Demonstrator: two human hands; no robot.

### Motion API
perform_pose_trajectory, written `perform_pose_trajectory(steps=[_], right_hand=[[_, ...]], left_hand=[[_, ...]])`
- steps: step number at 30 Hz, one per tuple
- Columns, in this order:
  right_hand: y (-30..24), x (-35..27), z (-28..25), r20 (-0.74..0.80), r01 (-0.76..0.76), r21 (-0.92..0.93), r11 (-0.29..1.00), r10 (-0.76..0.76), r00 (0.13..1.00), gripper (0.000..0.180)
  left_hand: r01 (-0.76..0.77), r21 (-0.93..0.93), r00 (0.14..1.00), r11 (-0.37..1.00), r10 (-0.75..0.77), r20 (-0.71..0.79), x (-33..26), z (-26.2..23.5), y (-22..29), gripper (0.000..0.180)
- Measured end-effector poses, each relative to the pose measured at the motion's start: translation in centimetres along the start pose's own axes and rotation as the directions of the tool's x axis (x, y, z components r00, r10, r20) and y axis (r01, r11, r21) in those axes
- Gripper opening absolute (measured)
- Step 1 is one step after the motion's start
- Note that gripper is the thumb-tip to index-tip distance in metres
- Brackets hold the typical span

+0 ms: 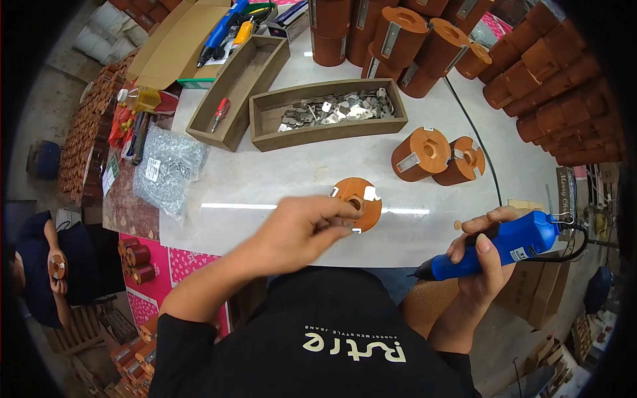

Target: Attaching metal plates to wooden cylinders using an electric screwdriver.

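Head view: the left hand (302,229) reaches out over the white table (265,179), its fingers pinched together at the near edge of an orange wooden disc (359,202); whether a small part sits between the fingertips cannot be told, as the hand is blurred. The disc lies flat just ahead of the person, a round hole in its middle and small metal plates on its rim. The right hand (481,255), at about 4 o'clock from the disc and off the table's near edge, is clenched around a blue electric screwdriver (497,249), whose dark tip points toward 8 o'clock and whose black cable runs away at its rear end.

At 2 o'clock from the disc two orange wooden cylinders (438,156) lie on their sides, touching each other. At 12 o'clock a long wooden tray (265,116) holds a heap of small metal plates (338,106); a second wooden tray (239,89) beside it, at 11 o'clock, holds a red-handled tool (220,111). At 10 o'clock lies a clear bag of screws (169,166). More orange cylinders are stacked at 1 o'clock, at the table's far end.
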State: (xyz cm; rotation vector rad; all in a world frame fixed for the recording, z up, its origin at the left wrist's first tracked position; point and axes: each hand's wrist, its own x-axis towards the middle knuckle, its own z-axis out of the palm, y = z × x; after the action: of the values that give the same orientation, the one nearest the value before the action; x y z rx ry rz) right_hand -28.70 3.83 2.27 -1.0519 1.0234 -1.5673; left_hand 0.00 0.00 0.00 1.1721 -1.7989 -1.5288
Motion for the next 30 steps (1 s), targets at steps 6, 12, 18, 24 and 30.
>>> perform_pose_trajectory(steps=[6,12,18,24,30], right_hand=[[0.0,-0.3,1.1,0.02,-0.005,0.003,1.0,0.005,1.0,0.04],[-0.6,-0.9,1.5,-0.03,-0.066,0.006,0.998,0.066,0.997,0.044],[0.3,-1.2,1.1,-0.002,-0.037,-0.007,0.999,0.037,0.999,0.044],[-0.3,-1.6,0.0,-0.063,-0.007,-0.055,0.998,0.003,0.998,0.043],[-0.1,-0.1,-0.2,-0.076,-0.175,0.01,0.985,0.175,0.982,0.041]], left_hand=[[-0.137,0.352,0.982,0.926,0.174,-0.076,-0.1,2.2,-0.1,0.017],[-0.138,0.458,0.961,0.878,0.23,-0.151,0.2,2.4,-0.3,0.017],[-0.097,0.487,0.891,0.868,0.293,-0.345,-0.7,-0.2,-1.4,0.018],[0.642,0.606,0.609,0.471,0.168,-0.775,-6.0,-16.8,-11.0,0.016],[0.654,0.604,0.667,0.456,0.031,-0.745,-8.9,-21.5,-19.4,0.025]])
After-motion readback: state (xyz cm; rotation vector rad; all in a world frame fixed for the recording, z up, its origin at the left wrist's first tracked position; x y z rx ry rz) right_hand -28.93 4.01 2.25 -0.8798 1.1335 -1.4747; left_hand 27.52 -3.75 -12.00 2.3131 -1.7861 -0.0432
